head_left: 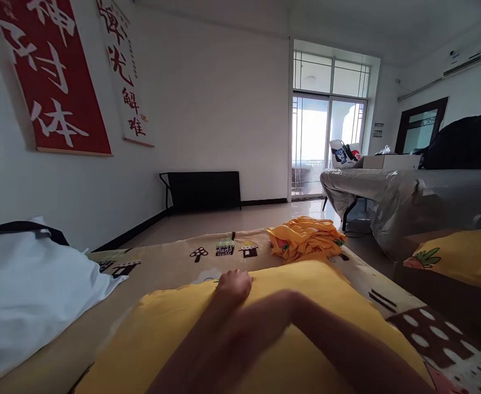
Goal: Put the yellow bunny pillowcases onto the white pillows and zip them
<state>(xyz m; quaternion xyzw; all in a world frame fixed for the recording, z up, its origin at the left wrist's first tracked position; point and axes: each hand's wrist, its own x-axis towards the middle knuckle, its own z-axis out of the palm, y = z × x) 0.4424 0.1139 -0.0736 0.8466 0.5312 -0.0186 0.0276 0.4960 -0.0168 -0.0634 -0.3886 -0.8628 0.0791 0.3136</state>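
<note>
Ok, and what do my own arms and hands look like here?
Both forearms are bare and slim, with no sleeves in view. The left hand is ungloved, and no watch or bracelet shows on either wrist. The right hand is blurred, so small details like rings can't be made out.

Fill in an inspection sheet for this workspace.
Surface: patterned sheet, under the yellow pillow.
Things: yellow pillow, plump, lying flat.
Clutter: crumpled orange cloth beyond the pillow; white pillow at frame left.
Hands: left hand on the pillow's far part, fingers curled, grip unclear; right hand blurred, over the pillow, grip unclear.
Cables: nothing clearly seen.
Surroundings: wall scrolls at left, glass door ahead, plastic-covered table at right.
</note>
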